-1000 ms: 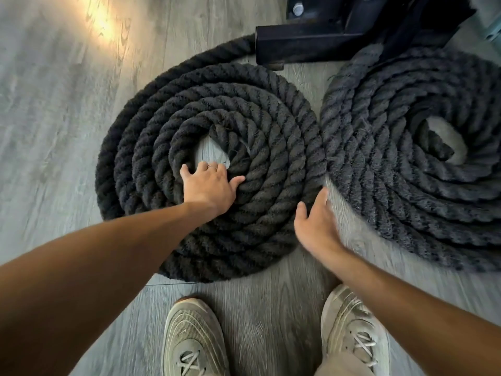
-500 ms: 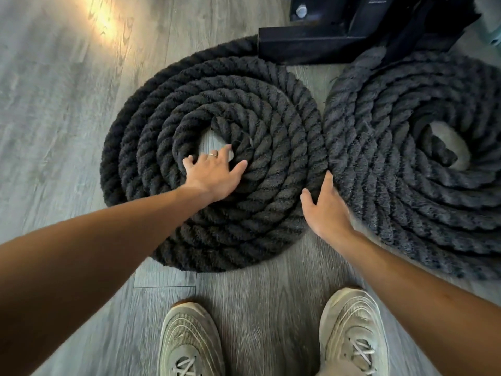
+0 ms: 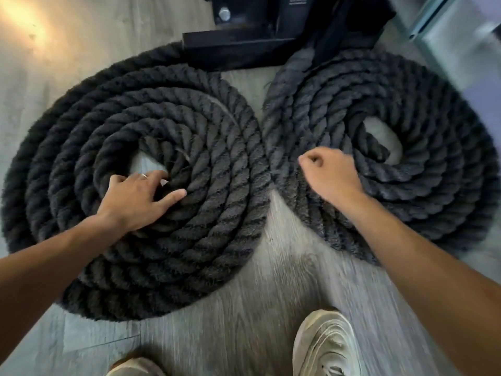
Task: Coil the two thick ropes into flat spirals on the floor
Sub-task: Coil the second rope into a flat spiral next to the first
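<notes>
Two thick black ropes lie coiled as flat spirals side by side on the grey wood floor. The left spiral point(image 3: 206, 202) and the right spiral point(image 3: 423, 185) touch at their inner edges. My left hand point(image 3: 135, 198) rests on the inner turns of the left spiral, fingers spread and reaching toward its centre hole. Over the left part of the right spiral, my right hand point(image 3: 329, 175) has its fingers curled into a loose fist, and nothing shows inside it. Both ropes run up toward a black metal base at the top.
A black metal equipment base point(image 3: 271, 36) with a bolt stands at the top centre. A grey-blue panel point(image 3: 466, 42) sits at the top right. My two pale sneakers, right point(image 3: 325, 346) and left point(image 3: 135, 369), stand on the floor point(image 3: 271, 308) just below the spirals.
My right hand left the gap between the spirals, moved up over the right spiral and curled its fingers. My left hand slid toward the left spiral's centre. The view shifted closer and rightward.
</notes>
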A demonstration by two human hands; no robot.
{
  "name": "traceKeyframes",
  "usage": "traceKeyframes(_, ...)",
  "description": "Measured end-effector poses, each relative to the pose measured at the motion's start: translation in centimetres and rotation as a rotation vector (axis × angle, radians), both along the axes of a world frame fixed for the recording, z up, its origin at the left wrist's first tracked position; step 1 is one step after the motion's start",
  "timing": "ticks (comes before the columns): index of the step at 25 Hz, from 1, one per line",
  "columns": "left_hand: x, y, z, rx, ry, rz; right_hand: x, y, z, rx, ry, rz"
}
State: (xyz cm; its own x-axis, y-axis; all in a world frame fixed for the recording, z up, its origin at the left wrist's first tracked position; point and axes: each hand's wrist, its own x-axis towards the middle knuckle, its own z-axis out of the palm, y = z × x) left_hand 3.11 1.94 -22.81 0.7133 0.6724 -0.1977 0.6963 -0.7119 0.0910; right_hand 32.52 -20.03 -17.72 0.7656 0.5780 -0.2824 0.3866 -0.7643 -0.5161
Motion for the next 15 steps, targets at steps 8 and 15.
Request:
traceKeyframes(8,16.4,-1.9,-0.6,0.107,-0.252,-0.254,9.9,-2.4,-3.7,-0.005,-0.246,-0.230)
traceKeyframes(15,30.2,-4.3,0.2,0.197,-0.217,-0.504,14.7,-5.5,-4.5,-0.335,-0.113,-0.132)
